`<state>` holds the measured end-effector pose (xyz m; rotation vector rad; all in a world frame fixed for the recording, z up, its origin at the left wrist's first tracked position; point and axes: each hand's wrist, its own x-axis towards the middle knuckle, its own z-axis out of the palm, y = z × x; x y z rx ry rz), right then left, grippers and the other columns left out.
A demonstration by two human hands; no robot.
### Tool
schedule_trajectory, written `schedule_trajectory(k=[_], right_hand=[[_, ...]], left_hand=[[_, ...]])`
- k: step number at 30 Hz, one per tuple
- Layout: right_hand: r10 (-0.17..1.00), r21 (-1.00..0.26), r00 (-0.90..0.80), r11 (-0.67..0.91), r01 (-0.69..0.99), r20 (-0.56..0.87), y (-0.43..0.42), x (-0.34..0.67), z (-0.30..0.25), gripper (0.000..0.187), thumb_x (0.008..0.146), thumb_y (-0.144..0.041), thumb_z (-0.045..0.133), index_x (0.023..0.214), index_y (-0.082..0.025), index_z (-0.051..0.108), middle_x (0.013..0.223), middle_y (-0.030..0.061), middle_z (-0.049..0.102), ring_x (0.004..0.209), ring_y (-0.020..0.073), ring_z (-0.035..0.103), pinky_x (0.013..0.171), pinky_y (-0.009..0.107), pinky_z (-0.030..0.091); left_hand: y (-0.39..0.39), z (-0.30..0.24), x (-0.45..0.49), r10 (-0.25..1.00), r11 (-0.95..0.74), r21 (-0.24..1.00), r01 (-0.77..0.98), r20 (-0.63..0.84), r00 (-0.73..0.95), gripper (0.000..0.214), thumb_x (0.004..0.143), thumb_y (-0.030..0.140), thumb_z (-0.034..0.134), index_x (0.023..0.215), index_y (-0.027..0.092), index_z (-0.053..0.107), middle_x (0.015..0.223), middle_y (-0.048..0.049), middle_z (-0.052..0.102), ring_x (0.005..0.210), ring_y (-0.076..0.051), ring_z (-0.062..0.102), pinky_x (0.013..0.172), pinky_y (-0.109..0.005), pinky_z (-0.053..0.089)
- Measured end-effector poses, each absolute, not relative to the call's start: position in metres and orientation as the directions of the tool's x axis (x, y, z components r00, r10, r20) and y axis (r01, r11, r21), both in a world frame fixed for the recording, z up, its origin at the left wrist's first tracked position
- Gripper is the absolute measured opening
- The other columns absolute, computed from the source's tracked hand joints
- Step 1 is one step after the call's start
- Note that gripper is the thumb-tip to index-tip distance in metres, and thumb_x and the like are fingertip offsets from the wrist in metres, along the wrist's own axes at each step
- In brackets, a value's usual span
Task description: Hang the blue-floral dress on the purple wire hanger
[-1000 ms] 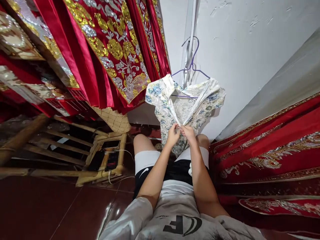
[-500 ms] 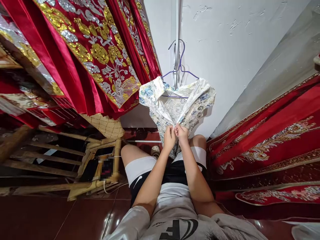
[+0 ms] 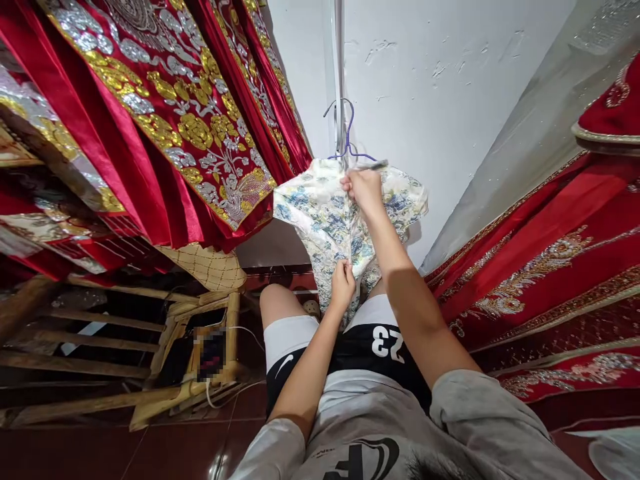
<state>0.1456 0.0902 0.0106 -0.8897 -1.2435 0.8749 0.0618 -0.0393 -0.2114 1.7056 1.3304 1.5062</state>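
A white dress with blue and green flowers [image 3: 305, 203] hangs on a purple hanger [image 3: 349, 127] against the wall. Its zipper [image 3: 349, 233] runs straight down the middle, and the two sides meet along it. My right hand [image 3: 365, 190] is closed at the top of this zipper, by the neckline; the pull itself is hidden in the fingers. Lower down, my left hand [image 3: 343, 285] pinches the cloth beside the zipper line. A thin dark strip [image 3: 377, 165] shows just above my right hand, too blurred to name.
Red embroidered garments hang at the left [image 3: 200, 133] and right [image 3: 520, 287]. A bamboo chair [image 3: 165, 333] stands at the lower left, with a blurred-out device [image 3: 211, 353] and white cable on it. A metal pole [image 3: 339, 67] runs up the wall.
My right hand has risen from beside the left hand to the neckline. The dress front, open in a V before, is now closed. My left hand stays low, still pinching the cloth.
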Motion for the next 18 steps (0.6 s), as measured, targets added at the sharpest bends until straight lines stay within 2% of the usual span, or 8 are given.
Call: schedule_trajectory(k=[3, 7, 9, 11, 12, 13, 15, 18], right_hand=[[0.900, -0.897, 0.124, 0.430, -0.100, 0.417, 0.091, 0.147, 0.029, 0.044, 0.101, -0.051, 0.054, 0.082, -0.013, 0.063, 0.060, -0.0019, 0.057, 0.053, 0.0066, 0.057, 0.051, 0.014, 0.040], [0.902, -0.897, 0.086, 0.431, -0.098, 0.424, 0.064, 0.152, 0.021, 0.044, 0.096, -0.057, 0.063, 0.080, -0.016, 0.061, 0.057, -0.0038, 0.053, 0.047, 0.0053, 0.048, 0.044, 0.015, 0.034], [0.904, -0.901, 0.062, 0.427, -0.079, 0.423, 0.051, 0.155, 0.018, 0.045, 0.094, -0.058, 0.065, 0.078, -0.017, 0.061, 0.057, -0.0040, 0.052, 0.046, 0.0051, 0.045, 0.044, 0.016, 0.033], [0.899, -0.897, 0.041, 0.437, -0.062, 0.435, 0.043, 0.157, 0.019, 0.044, 0.096, -0.056, 0.063, 0.078, -0.017, 0.061, 0.058, -0.0036, 0.052, 0.047, 0.0053, 0.045, 0.045, 0.016, 0.034], [0.893, -0.891, 0.032, 0.450, -0.055, 0.449, 0.042, 0.157, 0.022, 0.043, 0.097, -0.055, 0.061, 0.078, -0.016, 0.062, 0.059, -0.0034, 0.052, 0.049, 0.0055, 0.046, 0.047, 0.016, 0.035], [0.885, -0.883, 0.025, 0.466, -0.050, 0.465, 0.042, 0.158, 0.025, 0.041, 0.099, -0.052, 0.060, 0.078, -0.016, 0.062, 0.059, -0.0033, 0.052, 0.050, 0.0058, 0.048, 0.049, 0.016, 0.037], [0.866, -0.865, 0.021, 0.500, -0.040, 0.499, 0.045, 0.158, 0.029, 0.038, 0.100, -0.048, 0.058, 0.079, -0.016, 0.063, 0.060, -0.0030, 0.051, 0.054, 0.0070, 0.051, 0.052, 0.017, 0.038], [0.858, -0.858, 0.037, 0.513, -0.003, 0.513, 0.050, 0.158, 0.021, 0.035, 0.098, -0.043, 0.061, 0.075, -0.017, 0.063, 0.060, -0.0024, 0.053, 0.058, 0.0091, 0.053, 0.055, 0.019, 0.039]], left_hand=[[-0.045, -0.212, 0.065, 0.908, -0.376, 0.872, 0.312, 0.415, -0.065, 0.011, 0.099, 0.028, 0.050, 0.090, 0.023, 0.049, 0.072, 0.0007, 0.050, 0.066, -0.018, 0.050, 0.068, -0.030, 0.038], [-0.045, -0.176, 0.055, 0.913, -0.403, 0.872, 0.280, 0.406, 0.049, 0.015, 0.101, 0.032, 0.051, 0.092, 0.021, 0.055, 0.077, -0.0018, 0.058, 0.070, -0.018, 0.056, 0.070, -0.030, 0.042], [-0.033, -0.130, 0.044, 0.868, -0.483, 0.842, 0.239, 0.496, 0.009, 0.019, 0.102, 0.037, 0.052, 0.106, 0.020, 0.060, 0.086, -0.0040, 0.063, 0.076, -0.018, 0.060, 0.073, -0.030, 0.046], [-0.013, -0.075, 0.032, 0.745, -0.632, 0.737, 0.240, 0.663, -0.076, 0.029, 0.104, 0.042, 0.052, 0.125, 0.023, 0.059, 0.091, -0.0043, 0.064, 0.084, -0.019, 0.062, 0.079, -0.032, 0.048], [-0.001, -0.047, 0.027, 0.677, -0.696, 0.671, 0.258, 0.732, -0.076, 0.032, 0.104, 0.044, 0.052, 0.128, 0.024, 0.059, 0.092, -0.0041, 0.063, 0.085, -0.019, 0.062, 0.082, -0.033, 0.048], [0.010, -0.022, 0.022, 0.627, -0.741, 0.610, 0.279, 0.778, -0.035, 0.033, 0.103, 0.046, 0.054, 0.127, 0.024, 0.061, 0.092, -0.0041, 0.064, 0.087, -0.020, 0.062, 0.085, -0.034, 0.049], [0.030, 0.017, 0.018, 0.560, -0.794, 0.507, 0.335, 0.825, 0.080, 0.029, 0.101, 0.047, 0.060, 0.113, 0.021, 0.067, 0.090, -0.0046, 0.064, 0.090, -0.021, 0.063, 0.089, -0.037, 0.049], [0.047, 0.046, 0.015, 0.516, -0.815, 0.413, 0.407, 0.837, 0.184, 0.029, 0.098, 0.047, 0.065, 0.091, 0.018, 0.067, 0.082, -0.0044, 0.063, 0.089, -0.022, 0.063, 0.093, -0.038, 0.050]])
